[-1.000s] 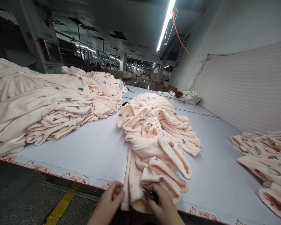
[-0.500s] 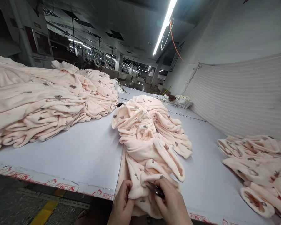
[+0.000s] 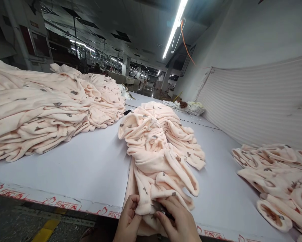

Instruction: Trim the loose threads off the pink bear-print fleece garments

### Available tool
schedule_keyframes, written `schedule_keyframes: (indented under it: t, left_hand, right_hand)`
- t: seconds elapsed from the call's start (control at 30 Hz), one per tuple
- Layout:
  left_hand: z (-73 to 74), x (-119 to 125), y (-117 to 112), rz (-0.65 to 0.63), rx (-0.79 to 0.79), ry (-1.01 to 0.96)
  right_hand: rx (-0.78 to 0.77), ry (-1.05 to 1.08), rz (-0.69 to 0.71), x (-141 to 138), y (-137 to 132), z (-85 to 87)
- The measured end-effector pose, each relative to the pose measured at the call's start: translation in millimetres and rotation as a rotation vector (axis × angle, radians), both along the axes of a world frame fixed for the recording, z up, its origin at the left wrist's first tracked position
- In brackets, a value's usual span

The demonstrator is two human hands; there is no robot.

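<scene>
A pale pink fleece garment (image 3: pixel 151 159) with small dark printed motifs lies bunched along the table, its near end hanging at the front edge. My left hand (image 3: pixel 128 216) pinches the end of a sleeve or leg of it between thumb and fingers. Opposite it, my right hand (image 3: pixel 179 218) is closed around small dark-handled thread snips (image 3: pixel 163 210). Their blades point left at the cloth edge beside my left fingers. The fingers and fabric partly cover the tips, so whether the blades touch the cloth is hidden.
A large heap of the same pink fleece (image 3: pixel 40 111) covers the table's left side. More pink pieces (image 3: pixel 274 178) lie at the right. Stacked light cloth (image 3: pixel 195 108) sits by the wall farther back. The white table (image 3: pixel 72 178) has a taped front edge.
My right hand has shifted slightly left and down, bringing the snips closer to the left fingers. The left hand keeps its pinch, and the view has turned slightly.
</scene>
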State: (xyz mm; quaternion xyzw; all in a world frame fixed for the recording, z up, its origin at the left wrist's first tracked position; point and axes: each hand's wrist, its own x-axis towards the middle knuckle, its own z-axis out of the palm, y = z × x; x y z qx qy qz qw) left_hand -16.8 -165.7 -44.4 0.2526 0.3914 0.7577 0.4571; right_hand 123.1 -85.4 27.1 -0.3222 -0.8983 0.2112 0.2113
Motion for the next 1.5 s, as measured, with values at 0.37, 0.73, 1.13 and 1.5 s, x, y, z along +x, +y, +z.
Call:
schedule_keyframes:
  t: [0.37,0.73,1.13,1.5]
  left_hand:
    - [2.0,3.9,1.4,0.018,-0.012,-0.061]
    - [44.2,-6.3,8.4,-0.249,-0.061,-0.22]
    - [48.0,-6.3,14.4,-0.297,0.045,-0.488]
    - [46.1,-6.8,22.4,-0.436,0.102,-0.55]
  right_hand:
    - [0.091,0.069,-0.023,1.3,0.6,-11.1]
    - [0.186,0.108,-0.229,-20.0,32.3,3.2]
    - [0.057,0.065,-0.03,-7.1,21.6,22.0]
    - [0.21,0.035,0.016,3.1,16.9,21.6]
